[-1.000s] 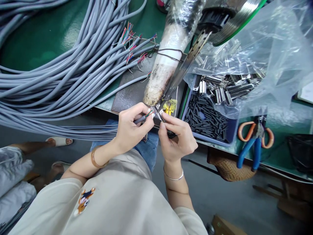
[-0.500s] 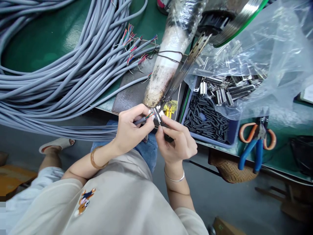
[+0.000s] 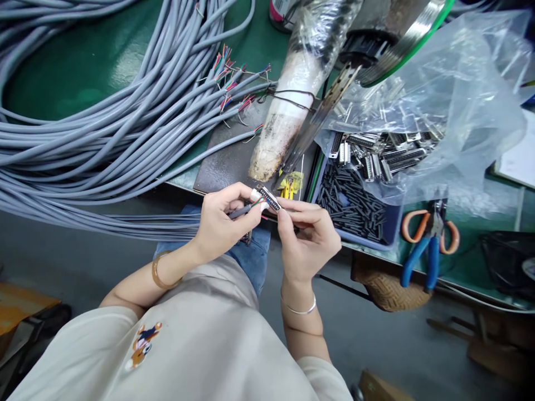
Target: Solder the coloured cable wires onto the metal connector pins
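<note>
Between the tips of my left hand (image 3: 221,223) is the end of a grey cable (image 3: 239,212), its thin coloured wires fanning out beside a multi-pin connector (image 3: 268,199). White coverings show at the tips of the left thumb and forefinger, which press close to the connector's near end. The thumb and forefinger of my right hand (image 3: 308,239) pinch the connector's other end, and its remaining fingers are curled. The connector lies slanted, a row of contacts facing up. Just beyond it stands a soldering iron's stained white sleeve (image 3: 271,133) with a metal wire guide (image 3: 309,125) alongside.
Many grey cables (image 3: 104,139) with stripped ends cover the left of the green bench. To the right, a blue tray (image 3: 355,240) holds black tubes (image 3: 351,195) and loose connectors (image 3: 388,159) under a plastic bag (image 3: 472,111). Blue-handled cutters (image 3: 432,262) and orange-handled scissors (image 3: 413,225) lie farther right.
The connector has turned, and its long face now shows between my fingers. My right fingertips have shifted onto its end. A co-worker's leg and foot at left have gone out of view.
</note>
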`<action>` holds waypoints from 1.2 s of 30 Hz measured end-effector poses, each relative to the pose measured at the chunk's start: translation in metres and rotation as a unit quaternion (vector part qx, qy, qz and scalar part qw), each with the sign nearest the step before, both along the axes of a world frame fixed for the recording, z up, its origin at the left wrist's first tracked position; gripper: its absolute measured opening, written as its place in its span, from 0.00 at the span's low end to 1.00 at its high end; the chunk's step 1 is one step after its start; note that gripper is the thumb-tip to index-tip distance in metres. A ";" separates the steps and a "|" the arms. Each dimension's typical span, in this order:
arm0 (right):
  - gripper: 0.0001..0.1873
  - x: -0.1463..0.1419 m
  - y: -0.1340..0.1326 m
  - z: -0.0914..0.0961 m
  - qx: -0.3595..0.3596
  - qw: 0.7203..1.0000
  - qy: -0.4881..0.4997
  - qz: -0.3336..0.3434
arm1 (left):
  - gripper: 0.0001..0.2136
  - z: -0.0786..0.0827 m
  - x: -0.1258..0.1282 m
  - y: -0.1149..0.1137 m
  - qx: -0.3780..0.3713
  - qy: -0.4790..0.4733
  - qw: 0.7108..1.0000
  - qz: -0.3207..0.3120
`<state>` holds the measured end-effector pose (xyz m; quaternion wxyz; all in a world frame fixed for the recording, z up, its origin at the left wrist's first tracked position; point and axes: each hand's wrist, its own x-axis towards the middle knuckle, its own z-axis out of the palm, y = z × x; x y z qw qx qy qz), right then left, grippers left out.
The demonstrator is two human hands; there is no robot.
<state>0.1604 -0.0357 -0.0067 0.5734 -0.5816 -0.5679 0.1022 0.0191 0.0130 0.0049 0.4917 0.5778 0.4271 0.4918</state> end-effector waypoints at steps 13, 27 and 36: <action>0.08 0.003 0.007 -0.002 0.068 0.987 -0.144 -0.030 | 0.05 0.000 0.008 0.004 0.087 0.040 0.995 0.022; 0.09 0.004 0.006 -0.003 0.085 0.976 -0.199 -0.025 | 0.04 0.003 0.008 0.004 0.067 0.021 0.997 0.031; 0.10 0.003 0.010 -0.001 0.085 0.977 -0.189 -0.039 | 0.06 0.005 0.011 0.004 0.056 0.028 0.997 0.032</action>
